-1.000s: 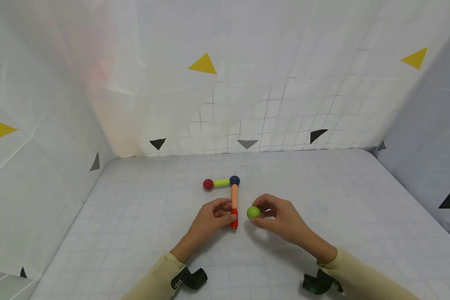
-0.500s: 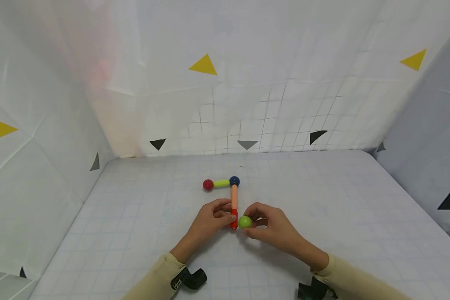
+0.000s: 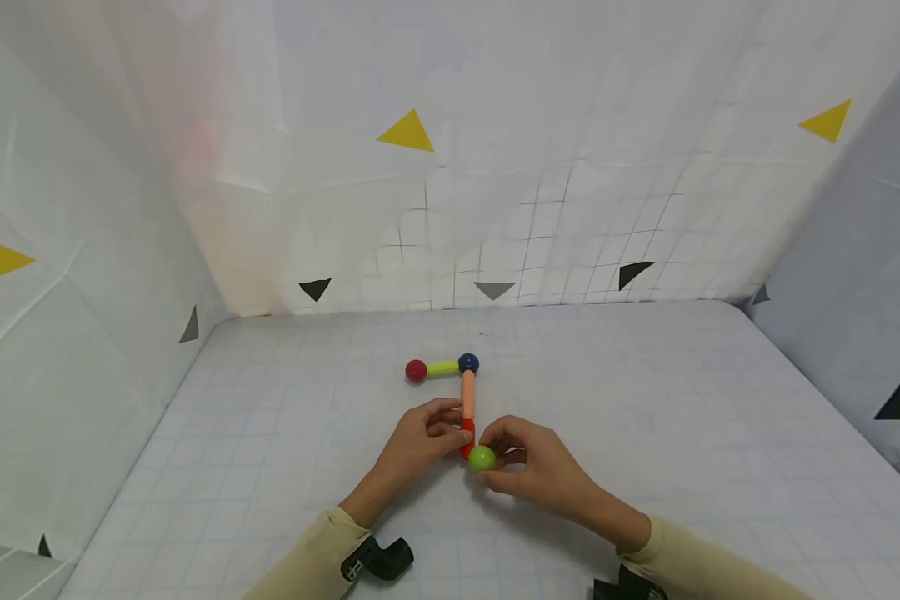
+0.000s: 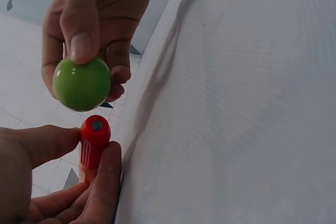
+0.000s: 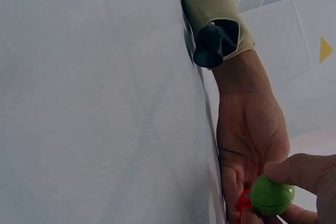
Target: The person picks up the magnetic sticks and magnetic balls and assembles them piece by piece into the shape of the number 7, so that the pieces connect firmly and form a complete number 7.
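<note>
Keep left hand [image 3: 420, 442] pinching the red stick [image 3: 468, 435] steady mid-table, bring green ball [image 3: 482, 457], pinched in right hand [image 3: 528, 471], squarely onto its near end.

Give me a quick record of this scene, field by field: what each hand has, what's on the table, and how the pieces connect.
left hand: pinches the red stick near its end
right hand: pinches the green ball at the stick's near tip
far end: orange stick meets the blue ball
side branch: yellow-green stick to the red ball
surface: gridded white table
</note>
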### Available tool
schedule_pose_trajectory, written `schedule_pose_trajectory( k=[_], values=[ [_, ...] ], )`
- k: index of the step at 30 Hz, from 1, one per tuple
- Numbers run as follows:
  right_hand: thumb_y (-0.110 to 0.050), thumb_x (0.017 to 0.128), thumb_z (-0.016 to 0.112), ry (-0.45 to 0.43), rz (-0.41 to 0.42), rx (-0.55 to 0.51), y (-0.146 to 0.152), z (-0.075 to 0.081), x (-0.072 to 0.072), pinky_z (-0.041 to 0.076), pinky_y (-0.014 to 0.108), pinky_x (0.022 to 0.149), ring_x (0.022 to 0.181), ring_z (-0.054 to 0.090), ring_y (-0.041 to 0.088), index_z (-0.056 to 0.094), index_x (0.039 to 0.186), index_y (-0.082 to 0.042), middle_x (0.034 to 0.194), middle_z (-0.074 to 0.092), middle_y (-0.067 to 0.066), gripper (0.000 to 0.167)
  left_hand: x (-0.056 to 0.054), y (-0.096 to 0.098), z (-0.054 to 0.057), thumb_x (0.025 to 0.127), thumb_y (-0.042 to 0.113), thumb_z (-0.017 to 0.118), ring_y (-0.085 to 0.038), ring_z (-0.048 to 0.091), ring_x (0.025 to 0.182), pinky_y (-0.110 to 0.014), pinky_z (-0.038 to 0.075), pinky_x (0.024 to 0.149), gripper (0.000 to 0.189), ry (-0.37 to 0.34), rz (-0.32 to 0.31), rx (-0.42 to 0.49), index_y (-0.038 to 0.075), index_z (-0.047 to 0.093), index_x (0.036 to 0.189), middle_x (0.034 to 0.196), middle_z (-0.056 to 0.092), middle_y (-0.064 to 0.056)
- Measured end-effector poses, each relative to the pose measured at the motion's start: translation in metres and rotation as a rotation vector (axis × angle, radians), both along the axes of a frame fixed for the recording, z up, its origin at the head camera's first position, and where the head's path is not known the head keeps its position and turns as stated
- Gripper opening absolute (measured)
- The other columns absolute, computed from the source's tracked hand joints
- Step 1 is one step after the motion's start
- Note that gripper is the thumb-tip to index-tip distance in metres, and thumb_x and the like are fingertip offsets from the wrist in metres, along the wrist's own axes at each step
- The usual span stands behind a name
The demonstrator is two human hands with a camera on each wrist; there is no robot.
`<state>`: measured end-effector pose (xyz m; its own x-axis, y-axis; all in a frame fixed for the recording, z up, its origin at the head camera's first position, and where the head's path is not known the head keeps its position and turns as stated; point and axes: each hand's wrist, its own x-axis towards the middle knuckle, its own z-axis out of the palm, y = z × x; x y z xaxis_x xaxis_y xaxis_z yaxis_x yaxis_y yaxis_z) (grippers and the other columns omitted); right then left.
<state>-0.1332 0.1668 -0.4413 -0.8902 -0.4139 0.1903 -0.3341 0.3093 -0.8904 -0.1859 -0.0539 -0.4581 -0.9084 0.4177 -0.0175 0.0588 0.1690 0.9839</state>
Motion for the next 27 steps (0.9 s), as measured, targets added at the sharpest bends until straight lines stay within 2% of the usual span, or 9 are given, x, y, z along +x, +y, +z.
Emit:
schedule_pose_trajectory(
  k=[9, 27],
  values=[
    [-0.006, 0.084, 0.086, 0.009, 0.011, 0.009, -0.006, -0.001, 0.002, 0.060, 0.035, 0.080, 0.093, 0.069, 0.021, 0.065, 0.110, -0.012, 0.104, 0.067, -0.001, 0.034, -0.003, 0.000, -0.005, 0.095, 0.012, 0.075, -0.020, 0.069, 0.097, -0.029, 0.056, 0.083, 0.048, 0.003, 0.000, -0.020, 0.000, 0.061, 0.140, 0.117, 0.070, -0.009],
    [-0.016, 0.084, 0.090, 0.032, -0.003, 0.037, -0.013, -0.004, 0.005, 0.060, 0.037, 0.074, 0.091, 0.067, 0.019, 0.064, 0.110, -0.010, 0.101, 0.067, -0.002, 0.037, -0.003, 0.001, -0.004, 0.096, 0.012, 0.075, -0.020, 0.069, 0.097, -0.031, 0.056, 0.085, 0.047, -0.003, 0.006, -0.023, 0.001, 0.061, 0.140, 0.117, 0.070, -0.007]
  ],
)
